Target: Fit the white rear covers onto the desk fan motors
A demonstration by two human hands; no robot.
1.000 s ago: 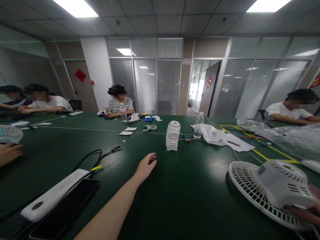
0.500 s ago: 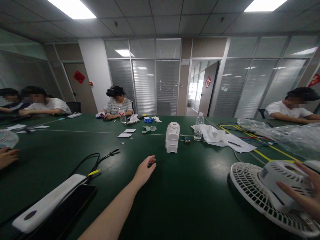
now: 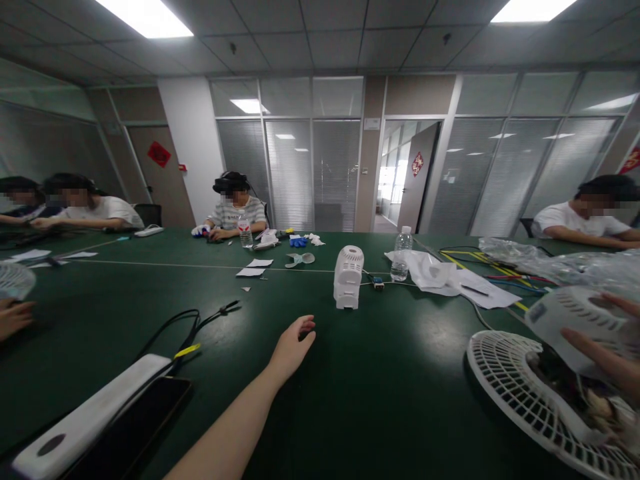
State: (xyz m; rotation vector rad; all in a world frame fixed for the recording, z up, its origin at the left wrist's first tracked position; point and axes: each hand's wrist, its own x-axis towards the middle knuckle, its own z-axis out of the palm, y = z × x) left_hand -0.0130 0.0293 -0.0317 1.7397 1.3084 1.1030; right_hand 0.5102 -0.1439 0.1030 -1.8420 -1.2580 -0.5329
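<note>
My left hand (image 3: 293, 345) lies on the green table (image 3: 380, 393), arm stretched forward, fingers loosely extended and holding nothing. It stops short of an upright white fan housing (image 3: 349, 277). My right hand (image 3: 607, 357) at the right edge grips a white slotted motor cover (image 3: 570, 320), held tilted above a white fan grille (image 3: 505, 380) that lies flat on the table. Dark motor parts show inside the grille under the cover.
A white power bank (image 3: 85, 420), a black phone (image 3: 135, 423) and black cables (image 3: 175, 327) lie at the near left. A water bottle (image 3: 401, 253), papers (image 3: 450, 277), coloured wires and a clear plastic bag (image 3: 575, 263) sit at the right. Other people sit around the table; someone's hand (image 3: 13, 317) rests at the left edge.
My right hand came into view, took hold of the motor cover and lifted it up off the fan grille. My left hand has stayed in place.
</note>
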